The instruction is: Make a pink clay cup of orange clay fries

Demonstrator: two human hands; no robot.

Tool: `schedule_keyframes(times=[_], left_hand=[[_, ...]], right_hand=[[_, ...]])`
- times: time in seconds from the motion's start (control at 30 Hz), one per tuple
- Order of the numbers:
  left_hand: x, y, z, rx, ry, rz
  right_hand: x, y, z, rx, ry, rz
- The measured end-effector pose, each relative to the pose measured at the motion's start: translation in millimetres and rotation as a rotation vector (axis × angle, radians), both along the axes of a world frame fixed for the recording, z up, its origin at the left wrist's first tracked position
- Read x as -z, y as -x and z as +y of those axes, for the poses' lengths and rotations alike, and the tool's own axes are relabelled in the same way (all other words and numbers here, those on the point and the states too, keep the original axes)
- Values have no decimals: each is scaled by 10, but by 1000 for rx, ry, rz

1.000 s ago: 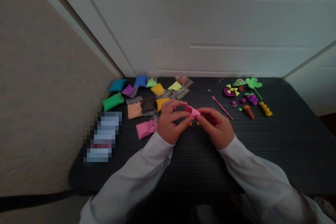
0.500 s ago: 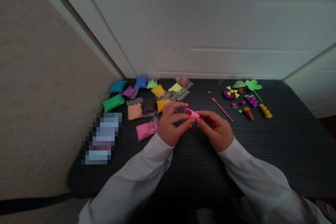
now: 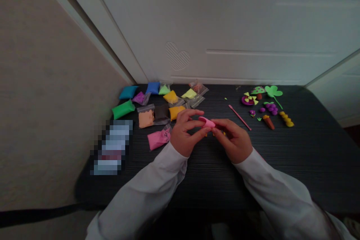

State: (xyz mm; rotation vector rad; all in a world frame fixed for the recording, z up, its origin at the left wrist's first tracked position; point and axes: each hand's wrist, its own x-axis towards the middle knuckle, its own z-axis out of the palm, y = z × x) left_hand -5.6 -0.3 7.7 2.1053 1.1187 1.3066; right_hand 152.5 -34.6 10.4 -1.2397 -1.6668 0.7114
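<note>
A small curled piece of pink modelling clay [image 3: 207, 122] is held between my two hands above the table. My left hand [image 3: 185, 133] pinches its left side, the thumb below and fingers above. My right hand [image 3: 234, 139] pinches its right end between thumb and fingertips. Small orange-yellow bits [image 3: 224, 133] lie on the table beneath, partly hidden by my hands. To the left of my left hand is an open bag of pink clay [image 3: 158, 138].
Bags of coloured clay, among them a green one [image 3: 123, 109] and a dark one [image 3: 161, 114], lie on the left. A pink tool stick [image 3: 239, 117] rests right of centre. Finished clay figures, including a green clover [image 3: 272, 91] and purple grapes [image 3: 271, 108], stand at right. A pixelated panel [image 3: 114, 148] lies front left.
Both hands keep hold of the pink clay, nearly still. The whole view has shifted slightly, so everything appears a little further right. Slightly more of the orange-yellow bits shows under my hands.
</note>
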Motion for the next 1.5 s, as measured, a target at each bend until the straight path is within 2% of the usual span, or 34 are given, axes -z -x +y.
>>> schedule_keyframes(times=[0.3, 0.63, 0.73, 0.83, 0.97, 1.1, 1.33, 1.5], left_hand=[[32, -6, -4, 18, 12, -40], [-23, 17, -30, -71, -148, 4], [8, -13, -34, -70, -158, -119], [35, -34, -31, -56, -94, -194], [6, -10, -6, 26, -103, -28], [-22, 21, 22, 68, -186, -9], [-21, 34, 34, 98, -176, -4], [-32, 43, 43, 156, -92, -42]], right_hand=[[-19, -18, -3, 3, -9, -38], [46, 23, 25, -13, 193, 367], [18, 39, 25, -39, 224, 465], [6, 48, 28, -64, 248, 560], [22, 50, 39, -87, 270, 600], [38, 34, 39, -88, 226, 496], [23, -71, 41, -22, -10, 29], [12, -93, 54, -17, -23, -10]])
